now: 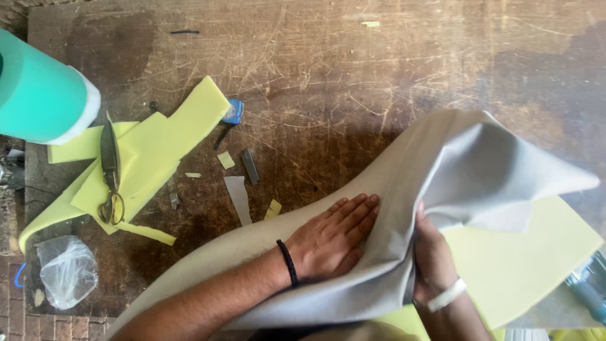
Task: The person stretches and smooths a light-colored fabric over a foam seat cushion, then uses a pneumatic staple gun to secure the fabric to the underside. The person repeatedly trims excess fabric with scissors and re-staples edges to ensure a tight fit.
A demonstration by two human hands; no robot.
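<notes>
left hand (pixel 331 240) flat on grey fabric (pixel 454 164) | right hand (pixel 432 256) gripping fabric fold | scissors (pixel 111 173) well apart, bare table (pixel 353 76) beyond

Only one package-type thing here: clear plastic bag (pixel 66 271), crumpled, roundish, whitish glare on the folds. Way off to the left of the left hand (pixel 331 237) and a touch lower than it, well apart from it. Even further from the right hand (pixel 434 259), clean on the opposite side. Bunched up loosely, contents impossible to make out through the wrinkles.
</notes>
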